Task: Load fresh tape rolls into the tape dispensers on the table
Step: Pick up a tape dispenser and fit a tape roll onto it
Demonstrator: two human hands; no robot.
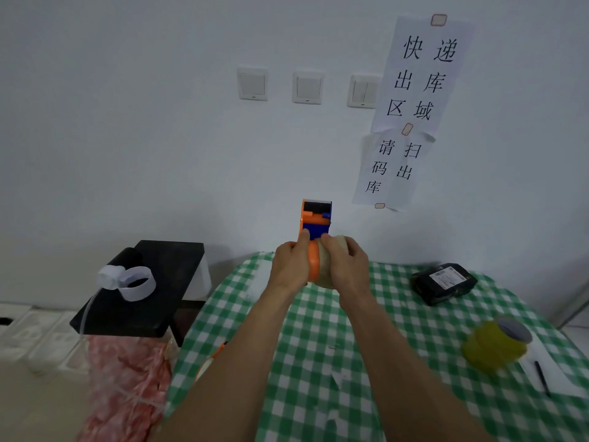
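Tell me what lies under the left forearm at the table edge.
Only an orange plastic piece and a pale rounded edge show at the green checked tablecloth's edge; the left forearm covers the rest, so it cannot be identified.

Right of the grip, a black labelled parcel (444, 283) lies on the green checked tablecloth (318, 346). Lower left, a white paper loop (141, 291) rests on a black board (165, 272). Above are three wall switches (307, 87) and paper signs (424, 74).

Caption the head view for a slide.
Left hand grips an orange tape dispenser over the checked table; right hand holds a tape roll against it.
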